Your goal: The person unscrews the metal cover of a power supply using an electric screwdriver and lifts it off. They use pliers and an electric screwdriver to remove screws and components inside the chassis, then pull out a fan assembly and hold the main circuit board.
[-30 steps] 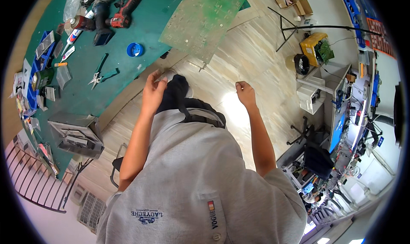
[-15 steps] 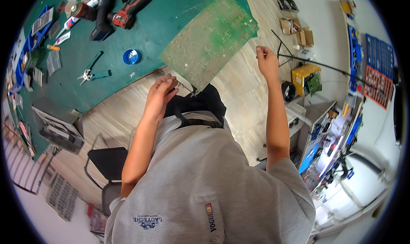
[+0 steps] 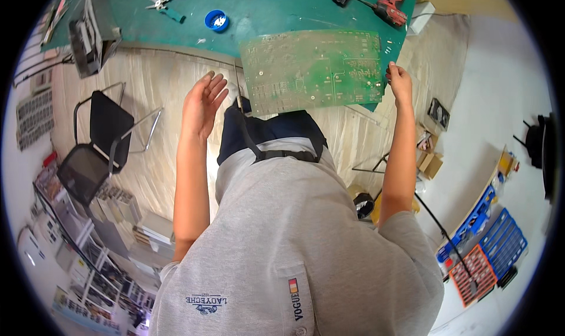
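Note:
A large green circuit board (image 3: 312,71) lies level in front of me, across the front edge of the green-topped table (image 3: 170,33) and overhanging it. My left hand (image 3: 202,103) is raised left of the board with its fingers spread. It holds nothing and is apart from the board. My right hand (image 3: 400,84) is just beyond the board's right edge, its fingers curled into a pinch. Whatever lies between those fingertips is too small to make out. What supports the overhanging part of the board is hidden.
On the table are green-handled cutters (image 3: 172,5), a blue cup (image 3: 216,21) with small pale bits, and a red cordless drill (image 3: 391,7). A grey metal box (image 3: 91,39) stands far left. A black chair (image 3: 109,130) is on the floor left; cardboard boxes (image 3: 429,164) are at right.
The view has turned, so the table and board appear rotated clockwise. My left hand has turned palm-up with its fingers spread wider. My right hand stays pinched, near the board's right edge.

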A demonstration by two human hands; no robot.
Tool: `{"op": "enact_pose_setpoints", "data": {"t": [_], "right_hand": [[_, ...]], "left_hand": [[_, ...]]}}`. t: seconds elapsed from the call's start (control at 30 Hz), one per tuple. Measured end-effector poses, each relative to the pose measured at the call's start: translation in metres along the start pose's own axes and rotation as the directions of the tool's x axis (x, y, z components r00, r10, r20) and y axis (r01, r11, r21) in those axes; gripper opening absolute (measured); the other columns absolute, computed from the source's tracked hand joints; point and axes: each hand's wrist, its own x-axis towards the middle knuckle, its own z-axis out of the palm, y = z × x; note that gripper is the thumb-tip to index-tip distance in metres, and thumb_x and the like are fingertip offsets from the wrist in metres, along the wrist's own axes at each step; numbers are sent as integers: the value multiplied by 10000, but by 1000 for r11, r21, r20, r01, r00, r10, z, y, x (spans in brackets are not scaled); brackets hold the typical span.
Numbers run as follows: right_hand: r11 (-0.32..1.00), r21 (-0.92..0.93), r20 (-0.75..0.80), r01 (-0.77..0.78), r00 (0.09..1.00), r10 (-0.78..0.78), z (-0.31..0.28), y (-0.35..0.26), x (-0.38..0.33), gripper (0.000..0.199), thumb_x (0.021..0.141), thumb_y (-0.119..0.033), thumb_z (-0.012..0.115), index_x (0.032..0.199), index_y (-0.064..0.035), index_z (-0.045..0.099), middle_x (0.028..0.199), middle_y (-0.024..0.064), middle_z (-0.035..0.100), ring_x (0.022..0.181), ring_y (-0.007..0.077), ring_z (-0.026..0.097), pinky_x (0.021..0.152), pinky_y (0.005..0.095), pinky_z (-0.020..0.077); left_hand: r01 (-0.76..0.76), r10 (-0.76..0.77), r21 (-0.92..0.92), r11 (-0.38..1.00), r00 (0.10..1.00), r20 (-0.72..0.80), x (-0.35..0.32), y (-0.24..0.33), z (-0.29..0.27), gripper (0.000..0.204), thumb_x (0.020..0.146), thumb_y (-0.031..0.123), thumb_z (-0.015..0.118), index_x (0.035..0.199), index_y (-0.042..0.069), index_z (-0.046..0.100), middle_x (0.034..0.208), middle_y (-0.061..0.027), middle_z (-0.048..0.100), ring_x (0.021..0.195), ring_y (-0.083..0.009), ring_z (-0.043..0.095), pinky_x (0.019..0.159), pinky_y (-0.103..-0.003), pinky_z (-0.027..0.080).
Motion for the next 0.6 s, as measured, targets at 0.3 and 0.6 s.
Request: {"op": "enact_pose_setpoints", "data": {"t": [0.3,0.6], "right_hand": [[989,138,162,-62,986,39,1,8,7,510,935,-452,576,1142,11,633,1015,67,673,872,140,628,763,278,489],[974,220,173,-51,985,13,3,10,0,512,940,-450,568,1167,6,626,1069,91,667,937,173,624,820,294,475]], "left_hand": [[-63,57,-65,996,994,-89,-46,-22,-17,655,949,258,546,1413,-123,284,1401,-276,424,1292,-332,462,1080,-409,401],[-102,142,359,928,986,-86,-17,-40,-34,634,914,310,601,1378,-80,413,1341,-241,510,1231,-304,519,1004,-396,443]]}}
